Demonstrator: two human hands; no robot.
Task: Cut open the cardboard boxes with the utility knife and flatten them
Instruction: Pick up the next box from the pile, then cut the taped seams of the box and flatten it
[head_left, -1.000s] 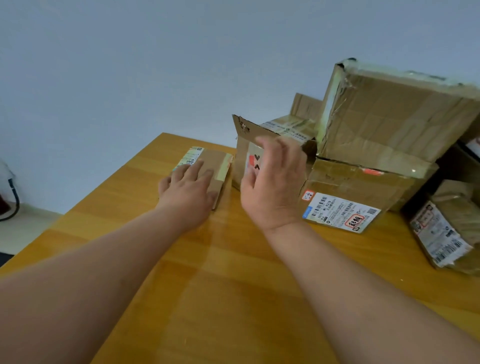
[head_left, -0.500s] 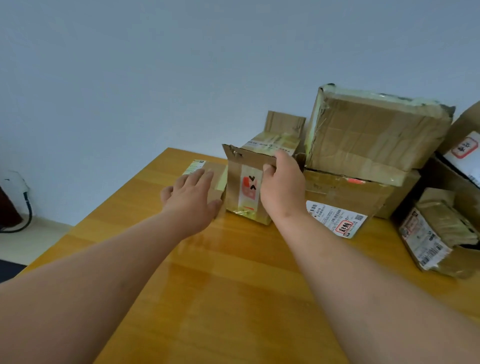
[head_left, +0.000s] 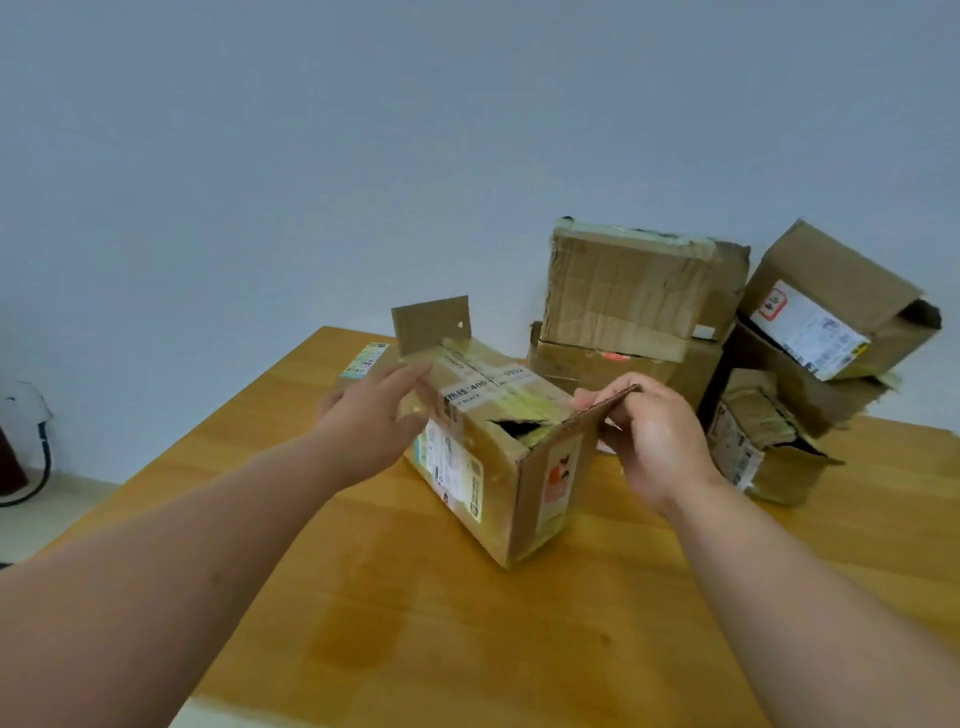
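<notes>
A small brown cardboard box (head_left: 483, 457) with yellowish tape and white shipping labels stands on the honey-coloured wooden tabletop (head_left: 441, 623), directly between the two hands. The right hand (head_left: 654, 441) has its grip closed on the box's near end flap (head_left: 605, 408), thumb and curled fingers pinching the flap's raised edge. The left hand (head_left: 371, 423) reaches to the box's far left side with its grip wide, fingers straight and laid against the taped top edge. An upright brown flap (head_left: 431, 325) with a small hole rises just beyond the left fingertips. A torn dark gap shows in the box's top, just left of the right hand's grip.

Beyond the left hand a flat piece of cardboard with a coloured label (head_left: 363, 361) lies on the tabletop. Behind and to the right of the right hand sits a heap of worn taped cardboard boxes (head_left: 639, 291), stacked against the pale grey wall (head_left: 311, 156); one open box (head_left: 831, 312) leans tilted at the far right.
</notes>
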